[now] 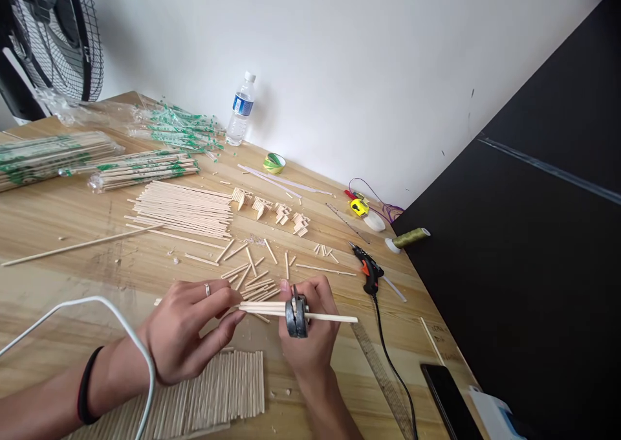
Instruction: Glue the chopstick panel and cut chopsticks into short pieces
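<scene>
My left hand (182, 330), with a ring and a black wristband, pinches a few thin wooden sticks (264, 308) between thumb and fingers. My right hand (313, 346) is closed around dark metal cutting pliers (296, 316), whose jaws sit across the sticks. One stick extends past the pliers to the right; the handles are mostly hidden by the hand. Just beyond my hands lie several short cut pieces (259, 289). Under my left forearm is a flat panel of sticks side by side (233, 388), partly covered.
A white cable (109, 307) crosses over my left wrist. Long sticks (184, 207) and small stick assemblies (282, 213) lie ahead. To the right are a glue gun (369, 268), a ruler (381, 375) and a phone (449, 398). A bottle (240, 113) stands near the wall.
</scene>
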